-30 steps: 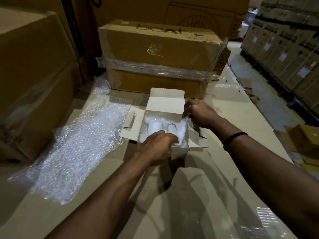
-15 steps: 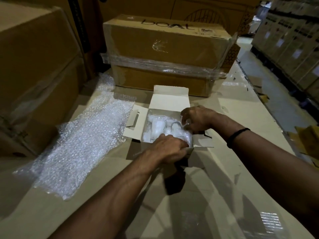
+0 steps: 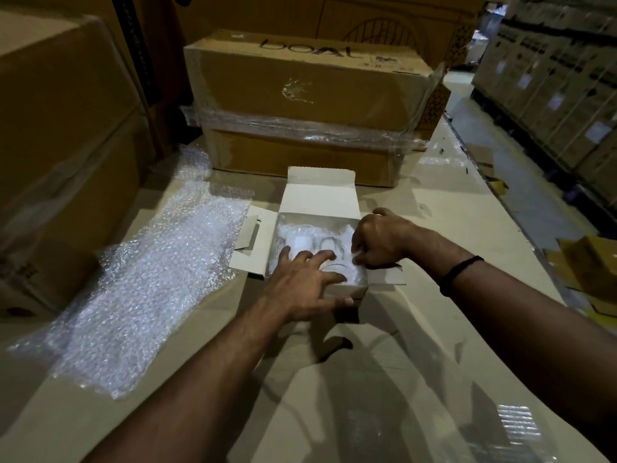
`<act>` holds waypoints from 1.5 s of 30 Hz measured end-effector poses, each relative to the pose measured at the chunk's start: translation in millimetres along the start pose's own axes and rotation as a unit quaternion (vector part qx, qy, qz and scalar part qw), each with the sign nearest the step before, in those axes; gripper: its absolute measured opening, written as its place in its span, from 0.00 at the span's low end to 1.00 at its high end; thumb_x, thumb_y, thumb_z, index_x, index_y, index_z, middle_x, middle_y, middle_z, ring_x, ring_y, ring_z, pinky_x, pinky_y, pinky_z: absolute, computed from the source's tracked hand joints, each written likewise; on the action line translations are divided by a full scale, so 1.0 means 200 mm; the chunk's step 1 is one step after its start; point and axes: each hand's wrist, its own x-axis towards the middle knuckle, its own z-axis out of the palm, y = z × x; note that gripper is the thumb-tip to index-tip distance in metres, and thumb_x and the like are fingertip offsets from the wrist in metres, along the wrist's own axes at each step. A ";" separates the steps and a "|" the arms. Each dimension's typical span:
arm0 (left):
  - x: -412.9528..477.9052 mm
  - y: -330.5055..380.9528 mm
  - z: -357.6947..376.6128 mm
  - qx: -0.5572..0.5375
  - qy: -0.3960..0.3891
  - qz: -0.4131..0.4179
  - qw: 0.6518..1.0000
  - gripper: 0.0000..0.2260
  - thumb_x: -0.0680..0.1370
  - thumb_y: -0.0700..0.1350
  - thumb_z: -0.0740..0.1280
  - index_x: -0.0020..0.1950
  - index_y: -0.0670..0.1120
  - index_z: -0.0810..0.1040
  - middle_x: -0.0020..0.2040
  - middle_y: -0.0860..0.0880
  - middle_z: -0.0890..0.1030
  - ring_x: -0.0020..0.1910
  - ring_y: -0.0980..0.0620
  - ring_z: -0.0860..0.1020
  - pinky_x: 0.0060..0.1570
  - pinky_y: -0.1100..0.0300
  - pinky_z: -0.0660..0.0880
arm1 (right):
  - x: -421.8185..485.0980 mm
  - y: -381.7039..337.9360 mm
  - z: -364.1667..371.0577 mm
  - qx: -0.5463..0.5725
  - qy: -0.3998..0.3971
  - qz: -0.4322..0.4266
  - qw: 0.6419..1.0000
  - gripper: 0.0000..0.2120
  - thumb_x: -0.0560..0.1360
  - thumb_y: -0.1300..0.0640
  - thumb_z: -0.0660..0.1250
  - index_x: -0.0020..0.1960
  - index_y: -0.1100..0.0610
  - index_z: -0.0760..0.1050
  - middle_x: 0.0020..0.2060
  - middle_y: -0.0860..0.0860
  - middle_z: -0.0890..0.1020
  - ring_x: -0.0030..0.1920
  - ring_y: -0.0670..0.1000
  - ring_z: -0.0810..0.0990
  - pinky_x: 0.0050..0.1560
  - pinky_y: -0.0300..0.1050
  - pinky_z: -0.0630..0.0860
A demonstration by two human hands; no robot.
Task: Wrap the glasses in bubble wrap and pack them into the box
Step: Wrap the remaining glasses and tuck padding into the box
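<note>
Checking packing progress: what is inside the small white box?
Inside the box lie bubble-wrapped glasses, rims showing faintly through the wrap. The left hand presses on them; the right hand covers the right side. The bottom is hidden.

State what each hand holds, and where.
Left hand holds nothing; its spread fingers press on the wrapped glasses in the box. Right hand seems to pinch their wrap at its right edge.

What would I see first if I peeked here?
The small open white cardboard box in the middle, with bubble-wrapped glasses inside and both hands on them: the left hand spread flat, the right hand curled at the right side. Next, the shiny bubble wrap sheet lying left of it.
</note>
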 end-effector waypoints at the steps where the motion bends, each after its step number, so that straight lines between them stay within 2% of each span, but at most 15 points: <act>1: 0.00 -0.01 0.00 0.001 -0.004 -0.004 1.000 0.33 0.73 0.75 0.46 0.70 0.63 0.70 0.78 0.51 0.58 0.74 0.45 0.60 0.72 0.34 0.47 | 0.00 0.00 0.00 -0.005 -0.021 0.004 1.000 0.21 0.73 0.36 0.61 0.61 0.45 0.78 0.60 0.45 0.79 0.67 0.49 0.70 0.73 0.57 0.53; 5: -0.02 -0.01 0.01 -0.004 0.054 0.014 0.998 0.32 0.74 0.74 0.47 0.67 0.60 0.74 0.74 0.50 0.65 0.72 0.45 0.62 0.70 0.40 0.54 | 0.00 -0.02 0.00 -0.019 -0.070 0.010 0.997 0.25 0.72 0.34 0.63 0.64 0.44 0.75 0.63 0.45 0.77 0.72 0.49 0.62 0.74 0.63 0.43; 8: -0.03 0.01 0.02 -0.021 0.176 0.073 0.982 0.27 0.75 0.70 0.53 0.58 0.54 0.81 0.62 0.52 0.78 0.59 0.48 0.72 0.56 0.50 0.64 | 0.03 -0.05 -0.02 -0.021 -0.100 0.023 0.994 0.23 0.72 0.35 0.64 0.63 0.43 0.76 0.63 0.45 0.77 0.73 0.50 0.62 0.73 0.65 0.39; 10: -0.01 0.04 0.02 -0.031 0.125 0.079 0.989 0.24 0.76 0.69 0.55 0.56 0.55 0.79 0.55 0.55 0.80 0.52 0.51 0.72 0.51 0.53 0.64 | 0.04 -0.07 -0.03 -0.035 -0.112 0.025 0.993 0.20 0.72 0.36 0.66 0.60 0.44 0.78 0.60 0.45 0.78 0.71 0.51 0.63 0.73 0.67 0.38; 13: 0.02 0.10 0.00 -0.076 0.023 0.023 0.997 0.21 0.75 0.71 0.56 0.50 0.56 0.75 0.47 0.52 0.78 0.48 0.51 0.70 0.49 0.53 0.64 | 0.06 -0.11 -0.03 -0.063 -0.104 0.024 0.992 0.23 0.70 0.36 0.68 0.59 0.48 0.79 0.59 0.47 0.78 0.70 0.52 0.65 0.72 0.68 0.37; 18: 0.06 0.15 -0.05 -0.074 -0.051 -0.015 0.996 0.25 0.75 0.72 0.54 0.51 0.55 0.77 0.51 0.48 0.80 0.53 0.47 0.73 0.57 0.48 0.64 | 0.08 -0.15 -0.03 -0.089 -0.105 0.026 0.990 0.24 0.70 0.38 0.70 0.58 0.52 0.78 0.60 0.48 0.77 0.71 0.52 0.64 0.71 0.69 0.38; 21: 0.03 0.12 -0.06 -0.092 -0.017 -0.003 0.996 0.23 0.76 0.70 0.56 0.56 0.56 0.79 0.51 0.49 0.81 0.54 0.47 0.73 0.53 0.50 0.63 | 0.09 -0.14 -0.03 -0.069 -0.131 0.033 0.988 0.21 0.72 0.41 0.69 0.60 0.52 0.78 0.61 0.49 0.77 0.70 0.53 0.65 0.72 0.67 0.40; 25: -0.04 0.06 -0.05 -0.116 0.143 0.037 0.982 0.22 0.75 0.66 0.59 0.58 0.54 0.80 0.56 0.53 0.81 0.53 0.52 0.71 0.53 0.54 0.65 | 0.07 -0.06 -0.06 -0.042 -0.085 0.029 0.995 0.17 0.75 0.53 0.67 0.64 0.47 0.76 0.64 0.47 0.77 0.68 0.50 0.70 0.75 0.57 0.50; 28: -0.07 0.07 -0.11 -0.124 0.102 0.011 0.987 0.21 0.77 0.66 0.58 0.53 0.53 0.81 0.47 0.51 0.80 0.47 0.52 0.67 0.47 0.54 0.61 | 0.08 -0.08 -0.06 -0.092 -0.042 0.006 0.995 0.18 0.74 0.53 0.68 0.64 0.45 0.75 0.62 0.47 0.78 0.64 0.50 0.74 0.70 0.51 0.62; 32: -0.02 0.11 -0.17 -0.144 0.066 -0.034 0.987 0.22 0.77 0.68 0.57 0.46 0.52 0.79 0.37 0.51 0.75 0.43 0.51 0.69 0.48 0.53 0.61 | 0.11 -0.16 0.00 -0.139 -0.075 0.027 0.987 0.17 0.74 0.55 0.66 0.62 0.54 0.75 0.61 0.52 0.79 0.64 0.54 0.73 0.71 0.58 0.59; 35: -0.01 0.11 -0.16 -0.161 0.024 -0.050 0.985 0.23 0.77 0.68 0.56 0.49 0.51 0.79 0.41 0.50 0.79 0.43 0.50 0.70 0.48 0.53 0.61 | 0.11 -0.15 -0.01 -0.123 -0.104 0.039 0.986 0.17 0.75 0.56 0.64 0.63 0.55 0.74 0.63 0.53 0.77 0.69 0.55 0.69 0.73 0.63 0.51; 37: -0.01 0.08 -0.15 -0.159 0.034 -0.044 0.986 0.24 0.77 0.69 0.56 0.49 0.52 0.80 0.44 0.50 0.82 0.45 0.50 0.73 0.53 0.52 0.64 | 0.09 -0.13 -0.03 -0.084 -0.119 0.040 0.989 0.17 0.74 0.55 0.64 0.62 0.54 0.75 0.64 0.51 0.76 0.73 0.53 0.63 0.73 0.66 0.44; 39: -0.03 0.05 -0.14 -0.138 0.042 -0.039 0.989 0.25 0.76 0.69 0.55 0.49 0.52 0.82 0.43 0.49 0.82 0.46 0.51 0.73 0.59 0.51 0.64 | 0.06 -0.10 -0.04 -0.044 -0.117 0.046 0.991 0.18 0.74 0.47 0.65 0.61 0.52 0.78 0.65 0.48 0.75 0.75 0.51 0.58 0.72 0.67 0.37; 42: -0.03 0.06 -0.14 -0.068 0.002 -0.060 0.996 0.32 0.75 0.72 0.50 0.50 0.51 0.85 0.43 0.46 0.79 0.51 0.49 0.72 0.62 0.49 0.61 | 0.02 -0.12 -0.02 -0.077 -0.136 0.050 0.986 0.22 0.74 0.38 0.64 0.56 0.54 0.80 0.64 0.49 0.76 0.75 0.51 0.57 0.70 0.68 0.34; 45: -0.01 0.11 -0.16 -0.048 -0.052 -0.110 0.991 0.37 0.74 0.73 0.50 0.57 0.45 0.82 0.59 0.40 0.77 0.63 0.43 0.70 0.66 0.46 0.59 | 0.01 -0.18 0.02 -0.086 -0.125 0.068 0.986 0.21 0.75 0.44 0.66 0.60 0.57 0.76 0.68 0.52 0.73 0.76 0.53 0.57 0.72 0.68 0.36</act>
